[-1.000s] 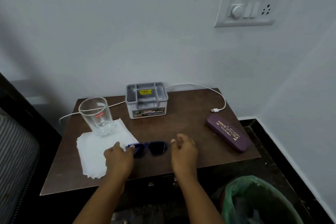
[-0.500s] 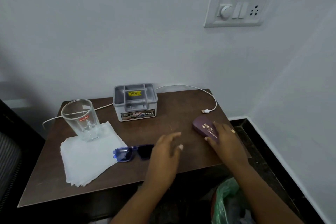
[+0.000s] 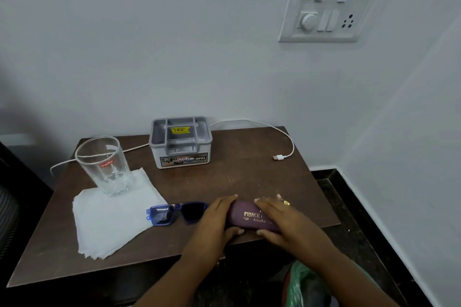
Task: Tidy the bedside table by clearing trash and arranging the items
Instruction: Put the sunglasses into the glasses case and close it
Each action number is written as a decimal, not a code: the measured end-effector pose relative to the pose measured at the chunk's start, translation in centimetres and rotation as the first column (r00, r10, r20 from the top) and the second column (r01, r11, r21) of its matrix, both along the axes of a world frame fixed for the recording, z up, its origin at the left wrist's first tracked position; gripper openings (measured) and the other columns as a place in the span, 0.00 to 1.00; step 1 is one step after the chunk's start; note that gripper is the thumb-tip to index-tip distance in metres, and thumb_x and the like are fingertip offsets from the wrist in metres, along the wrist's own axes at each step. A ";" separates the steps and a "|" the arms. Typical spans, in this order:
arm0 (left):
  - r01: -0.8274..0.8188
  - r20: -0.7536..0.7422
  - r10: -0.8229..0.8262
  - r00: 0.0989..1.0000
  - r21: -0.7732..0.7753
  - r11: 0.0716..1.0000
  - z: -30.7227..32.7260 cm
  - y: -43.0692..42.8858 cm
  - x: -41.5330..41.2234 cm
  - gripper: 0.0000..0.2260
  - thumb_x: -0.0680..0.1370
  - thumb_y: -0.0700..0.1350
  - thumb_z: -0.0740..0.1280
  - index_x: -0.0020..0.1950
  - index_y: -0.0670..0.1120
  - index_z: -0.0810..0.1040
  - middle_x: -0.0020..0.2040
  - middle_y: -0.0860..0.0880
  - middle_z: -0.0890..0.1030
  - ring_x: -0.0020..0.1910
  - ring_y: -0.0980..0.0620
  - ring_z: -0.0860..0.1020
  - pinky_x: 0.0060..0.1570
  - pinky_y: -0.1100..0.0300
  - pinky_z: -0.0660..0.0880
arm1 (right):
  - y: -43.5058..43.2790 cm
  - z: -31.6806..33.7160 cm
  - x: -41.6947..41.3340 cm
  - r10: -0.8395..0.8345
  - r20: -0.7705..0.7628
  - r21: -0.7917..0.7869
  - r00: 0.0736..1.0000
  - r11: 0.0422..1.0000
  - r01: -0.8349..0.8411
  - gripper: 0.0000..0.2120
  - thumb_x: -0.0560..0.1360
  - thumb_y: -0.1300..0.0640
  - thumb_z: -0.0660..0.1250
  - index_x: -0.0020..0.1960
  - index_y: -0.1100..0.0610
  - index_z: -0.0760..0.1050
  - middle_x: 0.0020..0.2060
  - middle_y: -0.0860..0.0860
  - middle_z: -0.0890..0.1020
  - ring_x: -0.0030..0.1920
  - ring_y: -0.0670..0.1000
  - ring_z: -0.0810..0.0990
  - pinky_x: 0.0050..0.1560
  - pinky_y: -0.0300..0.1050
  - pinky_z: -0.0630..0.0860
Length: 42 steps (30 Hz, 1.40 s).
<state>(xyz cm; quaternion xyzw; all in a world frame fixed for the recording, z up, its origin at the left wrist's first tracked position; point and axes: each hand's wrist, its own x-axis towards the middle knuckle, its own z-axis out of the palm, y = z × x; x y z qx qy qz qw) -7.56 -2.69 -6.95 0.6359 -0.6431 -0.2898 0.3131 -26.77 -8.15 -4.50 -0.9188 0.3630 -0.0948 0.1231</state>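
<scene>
A purple glasses case [image 3: 247, 215] with gold lettering lies near the front edge of the brown bedside table [image 3: 249, 177]. My left hand [image 3: 214, 222] grips its left end, fingers over the top and thumb at the front. My right hand [image 3: 282, 222] grips its right part the same way, covering that end. Blue sunglasses [image 3: 172, 213] lie folded just left of my left hand. A clear glass [image 3: 104, 164] stands on a stack of white napkins [image 3: 112, 219] at the left.
A grey plastic organiser box [image 3: 180, 143] sits at the back centre. A white charging cable [image 3: 282, 137] runs behind it, its plug [image 3: 279, 157] on the table at the right. A bin with a green bag [image 3: 304, 284] stands below the front right. Walls close in behind and right.
My right hand has brought the case from the right side toward the centre front. My left hand moved right from the sunglasses onto the case's left end.
</scene>
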 end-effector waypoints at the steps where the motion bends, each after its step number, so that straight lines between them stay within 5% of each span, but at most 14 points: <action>1: -0.005 0.004 0.005 1.000 -0.012 1.000 -0.1 0.0 0.0 0.29 0.71 0.44 0.72 0.70 0.49 0.66 0.67 0.52 0.71 0.65 0.59 0.68 0.65 0.73 0.59 | 0.0 0.0 0.1 0.015 -0.056 -0.085 0.998 0.996 -0.020 0.30 0.66 0.48 0.74 0.64 0.57 0.73 0.61 0.51 0.79 0.60 0.49 0.78 0.63 0.42 0.73; 3: -0.017 0.011 0.018 1.000 -0.027 0.999 -0.4 0.0 -0.1 0.29 0.71 0.45 0.72 0.70 0.50 0.67 0.67 0.53 0.71 0.65 0.59 0.68 0.64 0.73 0.59 | 0.0 0.0 0.8 0.014 -0.202 -0.259 0.979 0.964 -0.067 0.31 0.58 0.45 0.77 0.57 0.59 0.80 0.53 0.54 0.84 0.52 0.51 0.84 0.47 0.42 0.81; 6: -0.040 0.011 0.041 0.999 -0.032 0.999 -0.6 0.0 -0.4 0.28 0.72 0.47 0.71 0.70 0.50 0.67 0.67 0.53 0.70 0.65 0.59 0.68 0.63 0.75 0.58 | -0.2 -0.6 1.7 -0.013 -0.348 -0.394 0.938 0.910 -0.133 0.32 0.53 0.45 0.78 0.51 0.62 0.82 0.46 0.58 0.86 0.46 0.54 0.85 0.42 0.43 0.82; 8: -0.065 0.009 0.065 0.998 -0.045 0.997 -0.7 0.0 -0.5 0.27 0.72 0.49 0.70 0.70 0.50 0.67 0.67 0.54 0.70 0.63 0.61 0.66 0.61 0.78 0.55 | -0.4 -0.8 2.5 -0.079 -0.456 -0.471 0.887 0.867 -0.165 0.26 0.56 0.52 0.77 0.51 0.64 0.82 0.44 0.61 0.86 0.44 0.56 0.85 0.41 0.45 0.82; 10: -0.090 0.006 0.090 0.996 -0.063 0.994 -0.8 -0.1 -0.7 0.27 0.73 0.50 0.70 0.70 0.49 0.67 0.67 0.53 0.70 0.63 0.61 0.66 0.60 0.77 0.55 | -0.5 -0.9 2.8 -0.114 -0.483 -0.584 0.868 0.780 -0.223 0.15 0.66 0.61 0.65 0.50 0.64 0.83 0.43 0.62 0.85 0.42 0.58 0.86 0.40 0.46 0.82; 14: -0.115 -0.015 0.114 0.993 -0.043 0.992 -0.9 -0.1 -1.0 0.28 0.73 0.50 0.70 0.71 0.49 0.66 0.68 0.53 0.70 0.66 0.57 0.67 0.66 0.68 0.61 | 0.3 0.0 3.9 -0.205 -0.528 -0.600 0.824 0.777 -0.191 0.26 0.76 0.70 0.44 0.50 0.64 0.82 0.43 0.63 0.85 0.42 0.59 0.85 0.40 0.47 0.83; 16: -0.122 -0.043 0.121 0.992 -0.033 0.992 -0.9 -0.2 -0.9 0.29 0.71 0.48 0.72 0.71 0.49 0.67 0.67 0.53 0.71 0.66 0.56 0.69 0.65 0.69 0.62 | 0.4 1.0 4.5 -0.197 -0.575 -0.521 0.794 0.836 -0.170 0.21 0.78 0.67 0.45 0.59 0.72 0.74 0.53 0.71 0.79 0.53 0.66 0.81 0.51 0.52 0.81; 18: -0.131 -0.099 0.127 0.987 -0.032 0.991 -1.0 -0.2 -0.7 0.31 0.69 0.44 0.75 0.70 0.49 0.68 0.65 0.54 0.73 0.64 0.57 0.71 0.61 0.78 0.61 | -0.3 1.2 3.7 -0.041 -0.602 -0.254 0.797 0.956 -0.144 0.23 0.78 0.62 0.51 0.71 0.70 0.57 0.66 0.70 0.68 0.64 0.68 0.71 0.59 0.57 0.74; 20: -0.146 -0.198 0.142 0.970 -0.007 0.989 -1.1 -0.1 -0.6 0.36 0.66 0.41 0.76 0.71 0.51 0.65 0.64 0.57 0.74 0.63 0.60 0.72 0.59 0.80 0.62 | -1.3 2.3 2.5 -0.091 -0.340 -0.216 0.936 0.976 0.017 0.25 0.74 0.54 0.58 0.71 0.55 0.63 0.61 0.57 0.77 0.57 0.59 0.77 0.49 0.51 0.76; 22: -0.166 -0.284 0.164 0.945 0.018 0.986 -1.1 0.1 -0.9 0.42 0.66 0.38 0.76 0.73 0.56 0.60 0.63 0.59 0.76 0.62 0.63 0.73 0.63 0.71 0.68 | -2.2 2.8 1.3 -0.293 0.024 -0.192 0.956 0.937 0.292 0.20 0.73 0.48 0.64 0.64 0.49 0.70 0.51 0.50 0.82 0.50 0.54 0.80 0.44 0.48 0.78; 26: -0.189 -0.226 0.187 0.956 0.013 0.982 -1.1 0.0 -1.6 0.44 0.67 0.38 0.75 0.76 0.53 0.54 0.66 0.58 0.72 0.64 0.62 0.70 0.64 0.71 0.65 | -3.2 1.1 0.2 -0.632 0.465 0.212 0.620 0.759 0.615 0.06 0.74 0.58 0.68 0.46 0.57 0.71 0.43 0.54 0.78 0.45 0.56 0.78 0.44 0.49 0.75; 28: -0.185 -0.174 0.193 0.966 0.063 0.981 -0.8 -0.5 -1.8 0.46 0.68 0.39 0.75 0.77 0.51 0.49 0.65 0.52 0.70 0.62 0.59 0.68 0.59 0.76 0.61 | -2.7 -0.5 0.6 -0.688 0.485 0.261 0.540 0.704 0.661 0.02 0.73 0.62 0.68 0.44 0.58 0.75 0.43 0.55 0.77 0.43 0.57 0.79 0.43 0.44 0.72; 32: -0.182 -0.119 0.206 0.971 0.188 0.965 -0.5 -1.7 -2.1 0.48 0.69 0.43 0.75 0.77 0.47 0.43 0.67 0.48 0.65 0.63 0.55 0.65 0.53 0.76 0.57 | -1.2 -3.0 2.3 -0.724 0.455 0.250 0.519 0.663 0.706 0.14 0.77 0.62 0.63 0.61 0.64 0.75 0.58 0.58 0.77 0.57 0.56 0.77 0.55 0.39 0.68; 42: -0.148 -0.076 0.168 0.983 0.216 0.965 1.3 -1.5 -2.7 0.49 0.71 0.44 0.73 0.77 0.44 0.38 0.73 0.47 0.50 0.71 0.51 0.59 0.66 0.70 0.54 | -1.6 -1.9 2.6 -0.717 0.412 0.263 0.563 0.685 0.679 0.17 0.81 0.57 0.55 0.65 0.61 0.72 0.64 0.59 0.73 0.65 0.56 0.71 0.62 0.43 0.66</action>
